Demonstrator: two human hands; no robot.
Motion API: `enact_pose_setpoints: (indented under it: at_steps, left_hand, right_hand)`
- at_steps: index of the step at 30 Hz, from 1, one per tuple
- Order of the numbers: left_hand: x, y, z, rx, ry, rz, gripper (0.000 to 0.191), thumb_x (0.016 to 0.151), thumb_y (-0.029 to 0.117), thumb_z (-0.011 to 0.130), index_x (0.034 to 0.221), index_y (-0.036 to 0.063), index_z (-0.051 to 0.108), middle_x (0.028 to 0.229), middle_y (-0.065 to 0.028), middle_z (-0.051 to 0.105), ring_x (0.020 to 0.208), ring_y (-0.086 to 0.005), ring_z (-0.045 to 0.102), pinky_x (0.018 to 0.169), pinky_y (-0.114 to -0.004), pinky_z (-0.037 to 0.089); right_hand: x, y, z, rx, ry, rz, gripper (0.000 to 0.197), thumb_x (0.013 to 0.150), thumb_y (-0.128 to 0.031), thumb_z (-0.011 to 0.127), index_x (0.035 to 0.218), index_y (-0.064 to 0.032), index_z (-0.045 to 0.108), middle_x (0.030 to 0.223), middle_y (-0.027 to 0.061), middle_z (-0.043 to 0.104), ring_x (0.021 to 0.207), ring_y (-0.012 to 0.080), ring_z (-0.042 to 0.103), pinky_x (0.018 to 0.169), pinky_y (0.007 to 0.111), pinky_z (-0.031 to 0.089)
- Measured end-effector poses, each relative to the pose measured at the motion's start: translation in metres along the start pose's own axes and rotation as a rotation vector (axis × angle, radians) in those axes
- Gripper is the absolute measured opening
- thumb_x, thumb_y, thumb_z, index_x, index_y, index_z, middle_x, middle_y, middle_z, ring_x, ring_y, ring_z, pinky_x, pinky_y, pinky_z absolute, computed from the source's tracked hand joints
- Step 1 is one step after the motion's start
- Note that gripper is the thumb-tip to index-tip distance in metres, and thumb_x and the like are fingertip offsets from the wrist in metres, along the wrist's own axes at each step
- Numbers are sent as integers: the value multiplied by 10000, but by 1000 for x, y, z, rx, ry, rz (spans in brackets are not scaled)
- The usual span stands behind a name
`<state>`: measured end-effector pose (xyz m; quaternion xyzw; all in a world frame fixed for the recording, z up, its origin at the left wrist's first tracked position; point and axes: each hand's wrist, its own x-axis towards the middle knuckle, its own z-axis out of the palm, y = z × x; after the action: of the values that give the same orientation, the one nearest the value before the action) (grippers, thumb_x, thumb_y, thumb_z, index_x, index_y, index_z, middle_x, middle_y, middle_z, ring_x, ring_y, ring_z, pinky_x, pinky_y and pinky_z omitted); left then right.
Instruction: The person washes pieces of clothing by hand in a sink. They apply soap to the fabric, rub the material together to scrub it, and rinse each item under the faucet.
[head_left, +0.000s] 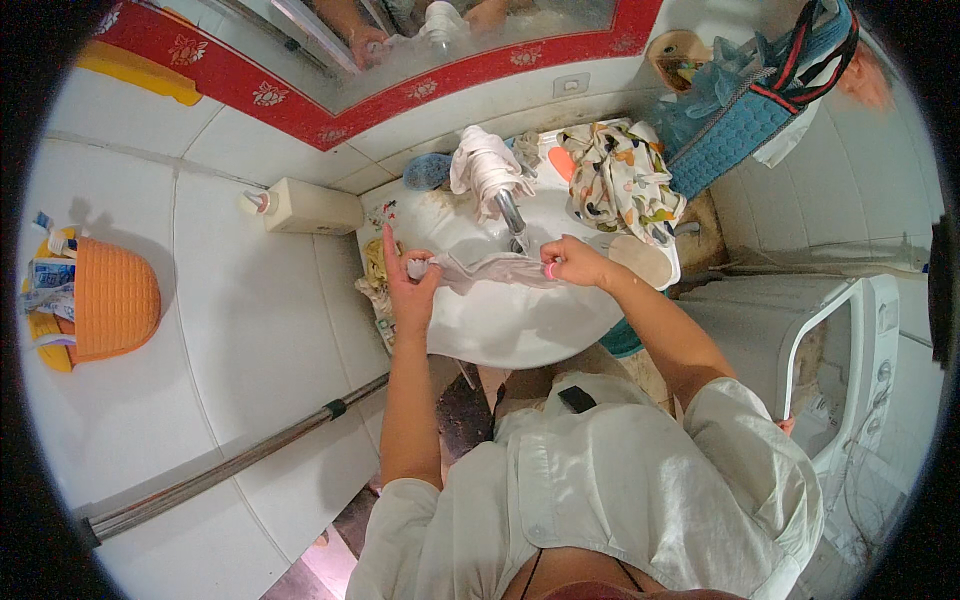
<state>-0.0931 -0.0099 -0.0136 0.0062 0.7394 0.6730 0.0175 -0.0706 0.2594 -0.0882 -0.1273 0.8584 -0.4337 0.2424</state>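
Over the white washbasin (517, 330), a thin pale grey cloth (491, 271) is stretched sideways between my two hands. My left hand (412, 281) pinches one end between thumb and a finger, its index finger pointing up. At the other end, my right hand (574, 264) grips the cloth in its closed fingers; something pink shows at its fingers. Just behind the cloth is the metal faucet (510, 210), its upper part wrapped in a whitish cloth (484, 169). The drain is partly hidden.
A patterned cloth (626, 180) is heaped on the basin's right side, near a blue brush (427, 172). A pump bottle (311, 206) stands left. An orange basket (118, 298) hangs on the wall above a metal rail (225, 457). A washing machine (832, 375) is at right.
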Motion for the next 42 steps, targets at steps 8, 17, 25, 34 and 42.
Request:
enact_pose_setpoints:
  at_steps: [8,17,25,34,42]
  left_hand:
    - [3,-13,-22,852,35,335,672,729,14,535,1326,103,239,786,-40,514,774,-117,486,791,-239,377]
    - [-7,-43,26,-332,-71,-341,630,761,23,509,1323,101,236,992,-68,524,830,-105,483,741,-225,373]
    - [-14,-33,64,-208,105,-500,662,808,189,525,1328,64,134,1159,-134,433,993,-209,469,861,-305,363]
    - [0,-92,73,-902,-92,-951,443,800,371,518,1100,50,457,992,-87,546,853,-197,544,710,-315,459]
    - [-8,-87,118,-1100,73,-799,285,874,255,371,1043,67,504,989,-65,537,854,-182,536,762,-314,454]
  right_hand:
    - [-12,-32,-26,-112,80,157,258,762,-258,576,879,-32,538,771,122,573,703,218,541,646,306,429]
    - [-5,-46,2,903,381,201,324,777,-295,586,977,-45,535,854,88,579,782,171,544,671,304,433]
    - [15,-60,13,185,499,96,264,704,-194,642,877,-21,544,1079,184,479,944,283,468,796,332,392]
    - [-17,-132,86,88,618,-301,173,666,-149,633,699,-31,511,847,130,533,846,310,503,730,363,422]
    - [38,-66,44,-237,689,212,148,682,-232,613,699,-86,591,715,107,602,608,303,573,551,385,470]
